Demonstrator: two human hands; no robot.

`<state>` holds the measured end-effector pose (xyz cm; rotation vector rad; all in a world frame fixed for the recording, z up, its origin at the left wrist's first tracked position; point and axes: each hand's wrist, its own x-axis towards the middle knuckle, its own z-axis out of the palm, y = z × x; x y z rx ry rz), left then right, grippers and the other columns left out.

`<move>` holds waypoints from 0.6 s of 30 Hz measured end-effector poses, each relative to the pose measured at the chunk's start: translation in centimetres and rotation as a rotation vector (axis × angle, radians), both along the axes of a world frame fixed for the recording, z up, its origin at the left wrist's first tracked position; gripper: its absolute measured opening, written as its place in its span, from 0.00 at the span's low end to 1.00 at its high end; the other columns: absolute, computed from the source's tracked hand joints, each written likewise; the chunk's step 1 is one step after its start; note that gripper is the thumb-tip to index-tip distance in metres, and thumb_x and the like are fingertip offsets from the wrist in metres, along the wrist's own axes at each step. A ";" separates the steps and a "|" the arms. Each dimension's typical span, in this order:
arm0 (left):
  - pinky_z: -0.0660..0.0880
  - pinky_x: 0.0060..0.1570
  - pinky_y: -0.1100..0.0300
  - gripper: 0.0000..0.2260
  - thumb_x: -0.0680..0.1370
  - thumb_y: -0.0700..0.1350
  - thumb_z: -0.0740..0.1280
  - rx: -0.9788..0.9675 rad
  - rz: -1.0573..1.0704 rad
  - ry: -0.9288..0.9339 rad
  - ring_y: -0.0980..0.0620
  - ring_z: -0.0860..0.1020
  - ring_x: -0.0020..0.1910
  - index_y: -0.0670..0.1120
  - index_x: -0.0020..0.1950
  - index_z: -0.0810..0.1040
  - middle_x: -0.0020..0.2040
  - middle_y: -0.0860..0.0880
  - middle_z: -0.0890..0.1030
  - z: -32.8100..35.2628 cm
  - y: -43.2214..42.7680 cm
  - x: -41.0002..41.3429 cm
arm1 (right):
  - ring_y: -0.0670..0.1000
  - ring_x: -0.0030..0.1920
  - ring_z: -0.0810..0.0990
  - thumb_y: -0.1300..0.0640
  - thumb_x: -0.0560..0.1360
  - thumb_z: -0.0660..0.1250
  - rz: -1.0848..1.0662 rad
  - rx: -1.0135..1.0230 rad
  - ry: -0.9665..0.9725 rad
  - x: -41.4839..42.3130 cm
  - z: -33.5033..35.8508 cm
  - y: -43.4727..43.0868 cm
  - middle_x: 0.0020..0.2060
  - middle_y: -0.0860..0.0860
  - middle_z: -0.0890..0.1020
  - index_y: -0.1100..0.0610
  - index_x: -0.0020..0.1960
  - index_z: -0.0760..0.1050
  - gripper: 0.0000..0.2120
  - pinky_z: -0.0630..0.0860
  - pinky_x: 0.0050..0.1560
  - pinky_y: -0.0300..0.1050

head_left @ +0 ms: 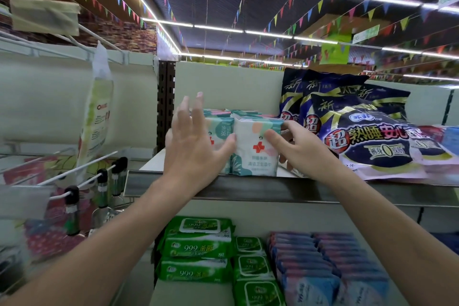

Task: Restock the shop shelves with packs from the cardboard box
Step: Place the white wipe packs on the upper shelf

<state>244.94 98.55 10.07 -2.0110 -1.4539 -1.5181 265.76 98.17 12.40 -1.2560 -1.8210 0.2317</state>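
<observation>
The right hand reaches up to the top shelf and grips a white pack marked with a red cross. Its thumb lies across the pack's front and its fingers curl round the pack's right side. The left hand is wide open, fingers straight, spread and pointing upward, palm facing the shelf. Its thumb tip touches the front where the white pack meets a teal neighbour pack, which the palm partly hides.

The white pack stands upright on its lower edge near the front lip of the shelf. Its long axis is vertical and its printed face is turned toward the viewer. It sits directly between the two hands, with the right hand the one holding it. Its left side is against the teal neighbour. More matching packs stand in rows behind, running toward the back panel.

Just to the right, beyond the right hand's fingers, lie dark purple bags, leaning forward over the shelf edge. The narrow gap between them and the white pack is taken up by those fingers.

On the shelf below lie green wipe packs. The cardboard box is not in view.

The pack looks nearly placed. Seating it probably means pressing it straight back and leftward, then sliding the right fingers out.
</observation>
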 end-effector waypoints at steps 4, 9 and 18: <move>0.56 0.72 0.42 0.35 0.74 0.63 0.62 -0.036 0.054 0.082 0.45 0.50 0.75 0.50 0.75 0.54 0.75 0.47 0.51 0.3 0.3 0.9 | 0.48 0.40 0.82 0.41 0.77 0.61 0.008 -0.003 0.074 0.0 -0.2 0.2 0.44 0.45 0.81 0.50 0.60 0.70 0.16 0.81 0.34 0.44; 0.52 0.71 0.35 0.32 0.72 0.62 0.58 0.087 0.130 0.228 0.42 0.49 0.76 0.48 0.72 0.63 0.74 0.42 0.56 -0.2 0.4 1.1 | 0.48 0.36 0.83 0.44 0.79 0.60 0.027 0.006 0.118 0.4 -0.6 0.1 0.45 0.48 0.81 0.52 0.60 0.71 0.14 0.82 0.35 0.47; 0.57 0.70 0.38 0.25 0.74 0.54 0.59 0.326 0.050 0.367 0.37 0.58 0.74 0.45 0.69 0.69 0.69 0.38 0.67 0.6 0.3 4.3 | 0.49 0.37 0.82 0.50 0.81 0.58 0.014 -0.016 0.183 2.8 -0.2 -0.1 0.47 0.56 0.81 0.55 0.57 0.73 0.10 0.82 0.35 0.45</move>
